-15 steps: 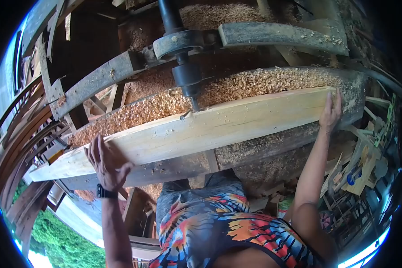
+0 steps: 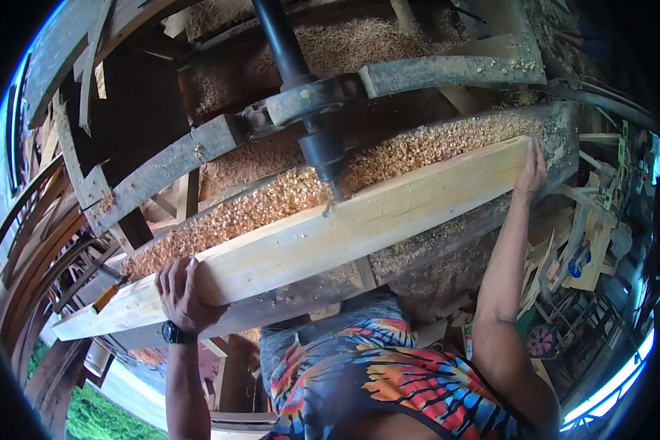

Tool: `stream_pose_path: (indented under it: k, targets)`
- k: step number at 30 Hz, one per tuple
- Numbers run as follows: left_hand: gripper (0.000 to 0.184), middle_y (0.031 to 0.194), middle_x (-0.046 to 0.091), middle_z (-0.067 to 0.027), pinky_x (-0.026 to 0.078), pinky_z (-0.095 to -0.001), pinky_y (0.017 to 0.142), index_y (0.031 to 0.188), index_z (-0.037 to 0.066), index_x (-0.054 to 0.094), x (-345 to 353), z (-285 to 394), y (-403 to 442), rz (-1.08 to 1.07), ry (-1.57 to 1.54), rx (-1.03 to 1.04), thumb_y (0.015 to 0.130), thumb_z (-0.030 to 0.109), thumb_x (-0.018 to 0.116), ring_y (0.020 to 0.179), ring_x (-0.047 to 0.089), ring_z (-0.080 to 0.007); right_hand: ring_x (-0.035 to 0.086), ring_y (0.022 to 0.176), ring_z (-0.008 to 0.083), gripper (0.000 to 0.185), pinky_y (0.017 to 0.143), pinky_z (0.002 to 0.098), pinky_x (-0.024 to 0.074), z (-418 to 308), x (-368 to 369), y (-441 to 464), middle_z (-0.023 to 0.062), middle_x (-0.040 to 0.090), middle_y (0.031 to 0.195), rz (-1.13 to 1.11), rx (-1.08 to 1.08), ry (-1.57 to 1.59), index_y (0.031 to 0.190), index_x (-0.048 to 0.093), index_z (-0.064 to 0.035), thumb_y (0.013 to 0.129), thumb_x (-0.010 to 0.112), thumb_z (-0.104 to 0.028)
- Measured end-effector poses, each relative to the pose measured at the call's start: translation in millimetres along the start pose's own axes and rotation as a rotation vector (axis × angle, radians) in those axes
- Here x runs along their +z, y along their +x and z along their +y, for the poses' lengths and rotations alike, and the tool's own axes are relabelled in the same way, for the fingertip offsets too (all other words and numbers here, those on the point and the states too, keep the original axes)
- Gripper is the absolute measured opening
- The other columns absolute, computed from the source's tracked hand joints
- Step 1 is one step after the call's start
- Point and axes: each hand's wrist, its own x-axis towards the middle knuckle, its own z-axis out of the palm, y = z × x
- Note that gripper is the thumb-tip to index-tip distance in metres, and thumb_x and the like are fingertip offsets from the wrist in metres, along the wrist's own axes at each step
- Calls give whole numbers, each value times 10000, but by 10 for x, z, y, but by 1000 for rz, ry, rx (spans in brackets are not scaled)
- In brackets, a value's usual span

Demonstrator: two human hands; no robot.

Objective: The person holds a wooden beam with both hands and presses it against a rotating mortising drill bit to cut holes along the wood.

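A long pale wooden plank [image 2: 411, 198] lies across the bench in front of me, its left end lower in view. My left hand [image 2: 189, 299], with a dark watch on the wrist, lies on the plank's left part, fingers curled over its face. At the far right end, my right hand [image 2: 533, 174] has its fingers closed around the plank's end. Between the hands, a dark spindle with a chuck [image 2: 323, 150] holds a thin bit [image 2: 336, 191] whose tip is at the plank's far edge. Whether it touches the wood I cannot tell.
Wood shavings [image 2: 257, 205] are heaped along the plank's far side. A curved wooden beam [image 2: 455, 72] crosses behind, around the spindle's bearing. A tool with a yellow handle [image 2: 105, 298] is by the plank's left end. Scrap wood [image 2: 590, 242] is piled at right.
The view has turned, and the plank and beam slant more steeply. My left hand has closed more over the plank, its thumb no longer sticking out. My right hand stays at the end.
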Motion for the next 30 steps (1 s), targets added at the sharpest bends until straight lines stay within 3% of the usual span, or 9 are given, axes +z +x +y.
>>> stream_pose_path:
  k: [13, 18, 21, 30]
  targets:
    - [1112, 1442, 607, -196, 425, -623, 1084, 1528, 122, 529, -61, -207, -137, -36, 14, -10, 529, 319, 976, 1280, 596, -435, 664, 1333, 316, 529, 1161, 402, 477, -155, 47, -230, 223, 720, 1415, 26, 5, 56, 1410, 697, 53, 1063, 699, -346]
    - [1126, 1441, 607, -209, 425, -620, 1083, 1507, 103, 544, -72, -183, -107, -73, 40, -41, 477, 288, 960, 1258, 591, -442, 679, 1313, 327, 511, 1130, 413, 500, -151, 61, -270, 218, 729, 1401, 31, -16, 16, 1398, 710, 36, 1067, 698, -353]
    - [1137, 1424, 612, -213, 425, -621, 1083, 1499, 87, 550, -115, -121, -90, -106, 28, -82, 460, 280, 970, 1250, 588, -444, 667, 1327, 286, 514, 1121, 386, 505, -309, 61, -308, 203, 711, 1439, -2, 47, -40, 1436, 682, 42, 1093, 666, -340]
    - [1156, 1381, 618, -201, 450, -589, 1079, 1507, 97, 562, -269, 199, 203, -240, 91, -158, 429, 153, 973, 1243, 580, -436, 682, 1328, 277, 495, 1121, 374, 514, -168, 37, -251, 191, 713, 1456, -7, -2, -74, 1435, 697, 16, 1081, 683, -329]
